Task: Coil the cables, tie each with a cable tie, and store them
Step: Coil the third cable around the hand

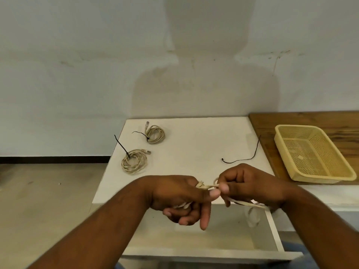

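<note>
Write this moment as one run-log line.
step: coiling cable; left hand: grips cable; right hand: pinches cable; near coil, far coil: tied, on table; loose cable tie: on table

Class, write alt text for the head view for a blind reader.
The left hand and right hand grip a beige cable above an open drawer. On the white table behind lie a near tied coil, a far tied coil and a loose black cable tie; a yellow basket stands right.

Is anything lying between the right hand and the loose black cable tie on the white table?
Nothing visible does. The loose cable tie lies on bare white table just beyond the right hand. That hand and the left hand both hold the cable, so it is not free.
</note>
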